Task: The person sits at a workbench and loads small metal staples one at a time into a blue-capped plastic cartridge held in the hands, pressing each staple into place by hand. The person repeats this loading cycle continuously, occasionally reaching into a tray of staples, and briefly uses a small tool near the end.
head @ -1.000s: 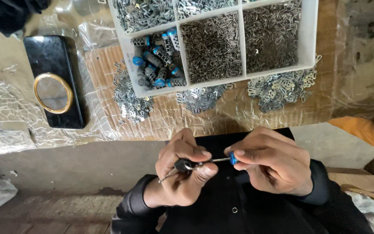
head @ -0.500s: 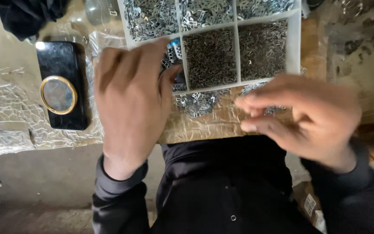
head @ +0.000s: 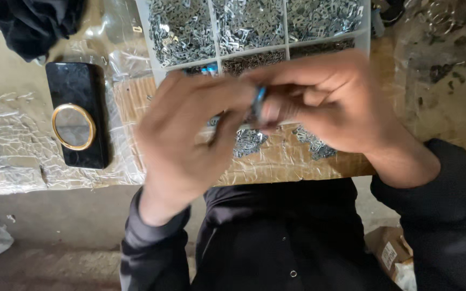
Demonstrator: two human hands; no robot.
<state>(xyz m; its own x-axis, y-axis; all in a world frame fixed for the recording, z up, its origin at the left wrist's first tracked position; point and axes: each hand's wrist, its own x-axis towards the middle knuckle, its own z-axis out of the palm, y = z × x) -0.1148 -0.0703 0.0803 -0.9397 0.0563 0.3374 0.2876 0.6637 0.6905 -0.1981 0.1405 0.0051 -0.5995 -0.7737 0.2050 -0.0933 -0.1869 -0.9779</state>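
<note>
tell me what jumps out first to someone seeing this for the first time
The two hands meet mid-frame, the left hand and right hand pinching a small blue-tipped piece between their fingertips, blurred by motion. Behind them at the top sits a white compartment tray heaped with small silvery metal parts. At the left lies a black rectangular case with a gold-rimmed oval, on crinkled clear plastic.
</note>
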